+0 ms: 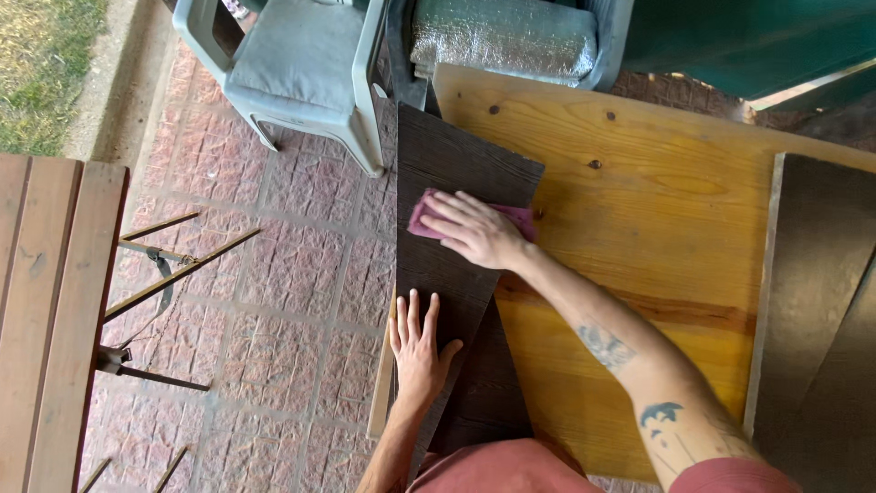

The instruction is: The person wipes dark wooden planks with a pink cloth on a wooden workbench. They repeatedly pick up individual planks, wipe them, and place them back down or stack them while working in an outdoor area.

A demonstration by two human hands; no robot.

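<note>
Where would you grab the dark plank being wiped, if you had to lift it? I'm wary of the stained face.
Probably by its long edges, not the face. The dark plank lies flat, its left edge overhanging the wooden tabletop, so fingers can curl under from that side. The left hand already presses there; the right hand holds a pink pad on top.

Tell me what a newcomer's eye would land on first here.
First, the right hand pressing a pink cloth onto a dark wood-grain board at the left edge of the yellow wooden tabletop. Just below, the left hand lies flat on the same board. A grey plastic chair stands on the brick paving beyond.
</note>
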